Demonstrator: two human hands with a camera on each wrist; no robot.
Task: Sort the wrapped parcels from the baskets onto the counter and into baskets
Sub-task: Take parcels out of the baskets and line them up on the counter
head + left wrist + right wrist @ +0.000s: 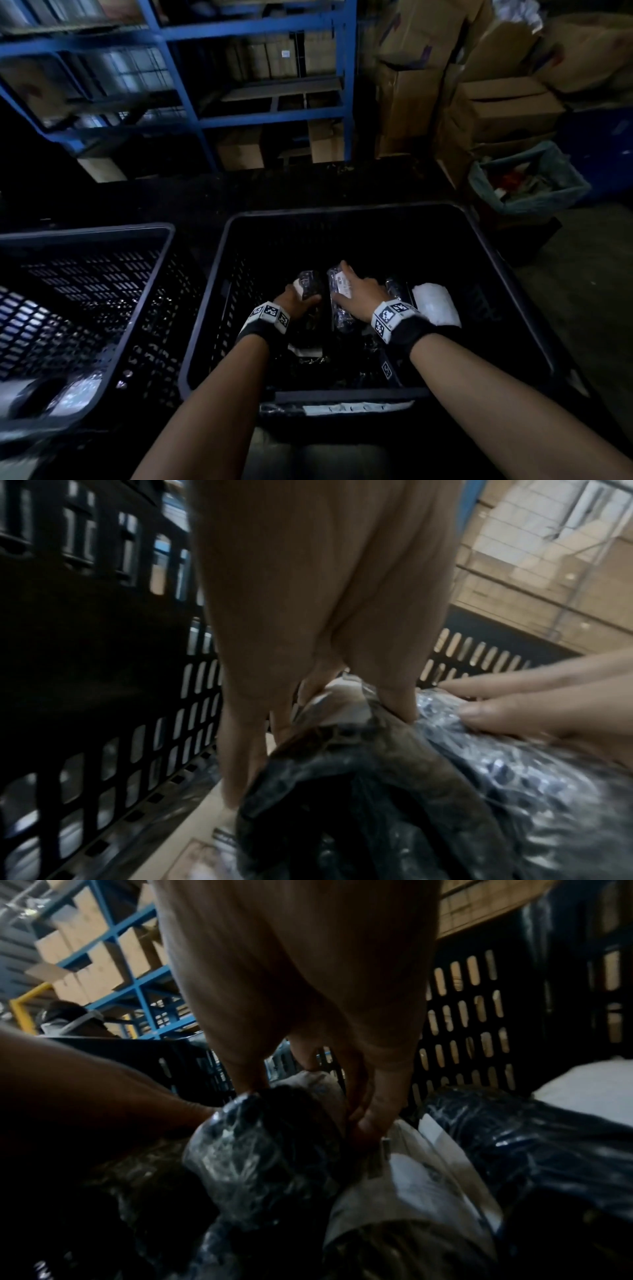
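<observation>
Several wrapped parcels lie in the black middle basket (513,274). My left hand (303,298) grips a dark plastic-wrapped parcel (310,282); in the left wrist view its thumb and fingers (240,750) curl round that parcel (359,791). My right hand (344,289) holds a neighbouring clear-wrapped dark parcel with a white label (339,286). Seen from the right wrist, the right hand (308,1102) pinches a bubble-wrapped parcel (267,1150) beside a white-labelled one (411,1177). A white parcel (435,305) lies to the right. The two hands are close together.
A second black slotted basket (137,274) stands to the left, with something pale in its near corner (75,390). Behind are blue shelving (267,116) and stacked cardboard boxes (496,102). A lined bin (527,181) sits at the right. Another person (68,1020) shows in the right wrist view.
</observation>
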